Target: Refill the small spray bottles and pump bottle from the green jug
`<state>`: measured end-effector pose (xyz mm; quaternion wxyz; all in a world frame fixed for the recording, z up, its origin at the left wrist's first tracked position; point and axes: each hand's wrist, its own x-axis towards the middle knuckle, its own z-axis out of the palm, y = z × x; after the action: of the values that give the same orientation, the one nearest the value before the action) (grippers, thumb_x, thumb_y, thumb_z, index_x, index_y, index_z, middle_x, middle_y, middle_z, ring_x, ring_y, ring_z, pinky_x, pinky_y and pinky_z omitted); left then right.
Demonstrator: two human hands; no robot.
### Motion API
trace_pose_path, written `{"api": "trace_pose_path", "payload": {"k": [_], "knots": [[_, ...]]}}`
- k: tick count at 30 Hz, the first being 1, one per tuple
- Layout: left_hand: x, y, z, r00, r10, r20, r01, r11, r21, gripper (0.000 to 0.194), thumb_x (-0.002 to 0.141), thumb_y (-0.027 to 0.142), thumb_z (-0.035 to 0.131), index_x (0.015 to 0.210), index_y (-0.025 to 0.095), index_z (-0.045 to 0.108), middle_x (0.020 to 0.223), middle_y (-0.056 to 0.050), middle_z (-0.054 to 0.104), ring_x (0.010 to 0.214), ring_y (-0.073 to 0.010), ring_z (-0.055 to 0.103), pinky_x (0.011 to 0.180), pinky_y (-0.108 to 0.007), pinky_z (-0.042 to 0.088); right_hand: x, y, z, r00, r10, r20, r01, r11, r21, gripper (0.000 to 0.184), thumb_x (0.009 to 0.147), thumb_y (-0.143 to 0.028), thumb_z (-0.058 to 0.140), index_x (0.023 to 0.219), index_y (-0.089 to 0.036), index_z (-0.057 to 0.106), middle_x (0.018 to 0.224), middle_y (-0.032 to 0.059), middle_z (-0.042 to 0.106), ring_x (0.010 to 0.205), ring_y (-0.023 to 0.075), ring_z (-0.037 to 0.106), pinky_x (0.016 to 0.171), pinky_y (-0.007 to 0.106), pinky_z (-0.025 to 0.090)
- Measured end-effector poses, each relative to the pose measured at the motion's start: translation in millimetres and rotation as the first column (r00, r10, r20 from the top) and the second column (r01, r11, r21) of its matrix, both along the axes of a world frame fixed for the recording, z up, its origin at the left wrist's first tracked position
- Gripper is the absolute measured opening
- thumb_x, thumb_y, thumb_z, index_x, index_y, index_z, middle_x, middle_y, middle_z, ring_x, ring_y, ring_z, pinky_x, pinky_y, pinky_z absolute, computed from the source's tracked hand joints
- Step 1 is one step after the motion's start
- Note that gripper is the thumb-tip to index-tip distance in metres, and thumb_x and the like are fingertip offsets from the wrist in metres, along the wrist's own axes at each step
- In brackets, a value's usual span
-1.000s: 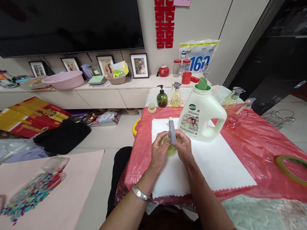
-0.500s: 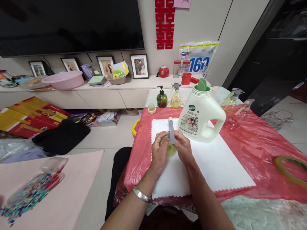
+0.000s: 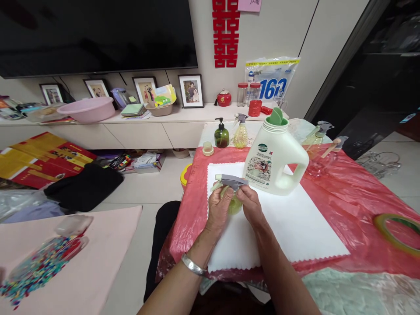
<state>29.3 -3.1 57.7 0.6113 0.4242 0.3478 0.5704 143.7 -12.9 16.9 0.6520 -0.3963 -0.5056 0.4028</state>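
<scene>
Over the white scalloped mat (image 3: 292,232), both hands are closed around a small spray bottle with a clear yellow-green body (image 3: 235,205). Its grey spray head (image 3: 231,180) lies across the top, nozzle pointing left. My left hand (image 3: 219,210) grips the bottle's neck and left side, thumb just under the head. On the right, my right hand (image 3: 251,203) pinches the collar below the head; the fingertips are partly hidden. Just behind stands a large white detergent jug (image 3: 272,162) with a green spout (image 3: 276,116) in its open mouth.
A cap (image 3: 208,149), a green pump bottle (image 3: 222,134) and a yellow spray bottle (image 3: 240,134) stand at the table's back. More spray bottles (image 3: 323,153) are behind the jug's right. A tape roll (image 3: 383,232) lies on the red plastic cover (image 3: 187,205).
The spray head has turned about a quarter turn: its nozzle pointed away from me and now points left. My hands stay around the bottle in nearly the same place.
</scene>
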Motion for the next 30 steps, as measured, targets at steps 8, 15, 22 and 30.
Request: {"api": "trace_pose_path", "payload": {"k": [8, 15, 22, 30], "knots": [[-3.7, -0.9, -5.1, 0.988, 0.103, -0.117, -0.099, 0.994, 0.040, 0.042, 0.072, 0.060, 0.081, 0.087, 0.021, 0.075, 0.092, -0.003, 0.069, 0.094, -0.0201, 0.065, 0.087, -0.030, 0.051, -2.3, 3.3, 3.6, 0.998, -0.015, -0.066, 0.017, 1.000, 0.024, 0.029, 0.077, -0.039, 0.084, 0.100, -0.025, 0.074, 0.108, 0.0032, 0.062, 0.105, 0.0214, 0.059, 0.095, 0.035, 0.047], [-2.6, -0.2, -2.0, 0.998, 0.039, -0.051, -0.043, 0.997, -0.061, 0.045, 0.067, 0.058, 0.084, 0.087, 0.019, 0.073, 0.090, -0.004, 0.075, 0.086, -0.0202, 0.068, 0.081, -0.033, 0.054, 0.0, 2.2, -2.1, 0.997, 0.046, -0.057, -0.045, 0.999, 0.015, 0.040, 0.088, -0.054, 0.071, 0.117, -0.026, 0.071, 0.116, 0.0059, 0.063, 0.111, 0.0247, 0.059, 0.100, 0.041, 0.048], [-2.2, -1.0, -2.2, 0.997, 0.050, -0.060, -0.054, 0.997, -0.059, 0.048, 0.066, 0.061, 0.084, 0.087, 0.019, 0.073, 0.088, -0.003, 0.073, 0.086, -0.0193, 0.066, 0.082, -0.032, 0.053, 3.3, 2.5, -4.1, 0.997, 0.064, -0.043, -0.064, 0.998, 0.007, 0.035, 0.089, -0.050, 0.070, 0.115, -0.026, 0.073, 0.115, 0.0060, 0.064, 0.112, 0.0250, 0.059, 0.102, 0.042, 0.048], [-4.6, -2.3, -1.5, 0.989, 0.053, -0.141, -0.050, 0.998, 0.025, 0.045, 0.079, 0.064, 0.072, 0.083, 0.020, 0.069, 0.081, -0.001, 0.066, 0.079, -0.0166, 0.060, 0.077, -0.028, 0.050, -2.2, 5.7, 0.8, 0.996, -0.010, -0.092, 0.013, 0.999, 0.040, 0.032, 0.078, -0.042, 0.084, 0.103, -0.025, 0.073, 0.106, 0.0035, 0.061, 0.101, 0.0216, 0.059, 0.094, 0.037, 0.049]]}}
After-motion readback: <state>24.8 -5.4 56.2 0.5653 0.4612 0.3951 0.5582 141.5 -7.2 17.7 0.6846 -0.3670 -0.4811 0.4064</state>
